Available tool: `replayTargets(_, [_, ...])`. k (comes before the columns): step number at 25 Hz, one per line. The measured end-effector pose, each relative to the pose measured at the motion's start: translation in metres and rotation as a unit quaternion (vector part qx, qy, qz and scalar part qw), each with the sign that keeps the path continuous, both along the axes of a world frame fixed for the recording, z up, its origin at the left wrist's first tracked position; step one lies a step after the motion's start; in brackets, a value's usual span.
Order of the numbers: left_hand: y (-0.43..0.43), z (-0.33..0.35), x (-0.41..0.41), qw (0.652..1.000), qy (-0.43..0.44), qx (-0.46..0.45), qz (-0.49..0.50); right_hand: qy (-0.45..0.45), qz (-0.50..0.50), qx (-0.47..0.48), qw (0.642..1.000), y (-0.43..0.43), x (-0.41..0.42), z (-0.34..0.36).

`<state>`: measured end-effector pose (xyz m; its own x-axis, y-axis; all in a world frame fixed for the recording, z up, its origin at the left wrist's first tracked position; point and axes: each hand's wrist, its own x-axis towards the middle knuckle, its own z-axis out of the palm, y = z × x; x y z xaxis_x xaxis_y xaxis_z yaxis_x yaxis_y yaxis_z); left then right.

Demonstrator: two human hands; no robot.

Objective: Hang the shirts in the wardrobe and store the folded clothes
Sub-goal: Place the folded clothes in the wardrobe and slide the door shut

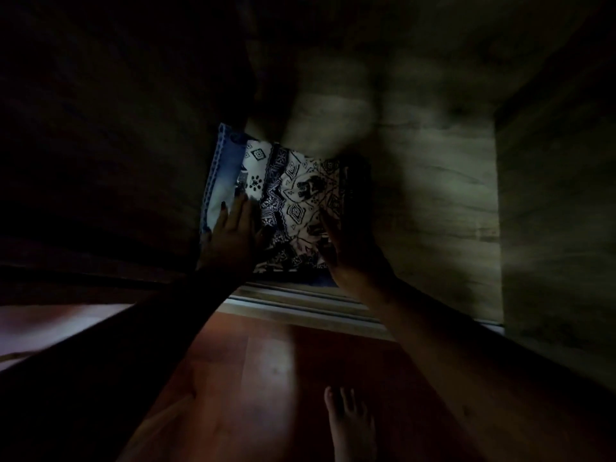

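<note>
Here the folded patterned cloth lies on top of a folded piece of blue denim, and the two make one pile on the wooden bottom board of the wardrobe, close to its dark left wall. The long axis of the pile runs from the front edge toward the back, leaning a little to the left at the far end.

The pile is between the two hands, and both are at its near half. The left hand rests on the left edge with straight fingers, flat and not gripping. The right hand lies along the right edge. Its fingers look stretched too, but the shadow hides their tips.

I think the pile is almost stored. A push would go forward, along the long axis, and both hands seem equally near.

Outside are the door rail, the reddish wooden floor and a bare foot.
</note>
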<state>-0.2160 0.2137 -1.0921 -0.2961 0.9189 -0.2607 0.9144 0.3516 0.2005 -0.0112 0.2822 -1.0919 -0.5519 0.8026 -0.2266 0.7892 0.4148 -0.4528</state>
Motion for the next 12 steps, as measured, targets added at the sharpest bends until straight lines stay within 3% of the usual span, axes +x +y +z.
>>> replayTargets(5, [-0.03,0.107,-0.002,0.998,-0.014,0.052,-0.031,0.023,-0.016,0.019,0.999,-0.041,-0.015,0.115])
replayTargets(8, [-0.071,0.234,0.005,0.989,-0.008,0.12,-0.084,0.052,-0.035,0.037,0.997,-0.074,-0.028,0.236])
replayTargets(10, [-0.107,0.332,0.009,0.974,-0.008,0.184,-0.13,0.117,-0.042,0.074,0.989,-0.103,-0.04,0.327])
replayTargets(12, [-0.144,0.414,0.011,0.956,0.03,0.221,-0.191,0.173,-0.032,0.046,0.983,-0.122,-0.054,0.415])
